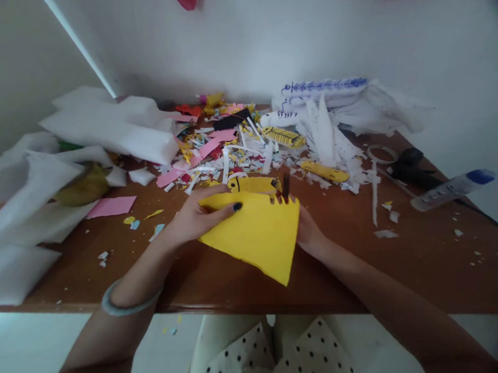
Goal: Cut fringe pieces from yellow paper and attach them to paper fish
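Note:
A folded piece of yellow paper (258,236) is held up over the brown wooden table (420,257), between both hands. My left hand (197,217) grips its left edge, thumb with a dark nail lying across the front. My right hand (308,231) holds the right edge from behind, mostly hidden by the sheet; dark fingertips show over the top edge. A second yellow cut-out with black marks (253,184) lies just beyond the sheet.
A heap of coloured paper scraps (218,144) covers the table's back. White sheets (107,123) pile at the left, with a pink sheet (112,205). Black scissors (414,171), a tape roll (381,154) and a glue tube (451,190) lie at the right.

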Motion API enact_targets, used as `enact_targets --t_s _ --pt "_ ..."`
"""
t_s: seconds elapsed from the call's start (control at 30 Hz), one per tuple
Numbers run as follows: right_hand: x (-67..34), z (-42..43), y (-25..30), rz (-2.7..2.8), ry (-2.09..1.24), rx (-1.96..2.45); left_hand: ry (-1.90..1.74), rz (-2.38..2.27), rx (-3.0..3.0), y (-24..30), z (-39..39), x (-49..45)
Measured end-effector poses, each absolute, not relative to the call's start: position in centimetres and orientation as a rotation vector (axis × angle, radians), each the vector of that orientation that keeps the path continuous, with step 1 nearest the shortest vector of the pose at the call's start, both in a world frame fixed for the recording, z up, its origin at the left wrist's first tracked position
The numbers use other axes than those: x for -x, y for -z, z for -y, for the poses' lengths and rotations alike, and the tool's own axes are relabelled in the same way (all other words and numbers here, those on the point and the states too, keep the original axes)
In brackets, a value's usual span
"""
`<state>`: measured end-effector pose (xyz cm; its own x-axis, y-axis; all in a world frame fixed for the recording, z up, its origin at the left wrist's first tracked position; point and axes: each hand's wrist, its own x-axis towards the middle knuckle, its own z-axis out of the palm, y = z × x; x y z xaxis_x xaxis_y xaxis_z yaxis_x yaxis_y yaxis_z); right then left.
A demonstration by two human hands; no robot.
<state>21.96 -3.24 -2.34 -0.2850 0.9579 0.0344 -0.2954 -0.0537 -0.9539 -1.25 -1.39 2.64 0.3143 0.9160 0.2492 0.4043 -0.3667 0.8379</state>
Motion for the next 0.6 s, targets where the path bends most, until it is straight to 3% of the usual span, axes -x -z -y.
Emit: enact_targets --t_s 0.17,0.6 --pt "-22.8 2.5 1.8 1.151 -1.468 0.679 -0.696 -1.011 -2.106 -2.8 1.3 0.8" --pt "-23.1 2.4 0.6 1.154 -1.348 0.907 -0.727 -1.174 -2.066 -1.8 0.8 1.3"
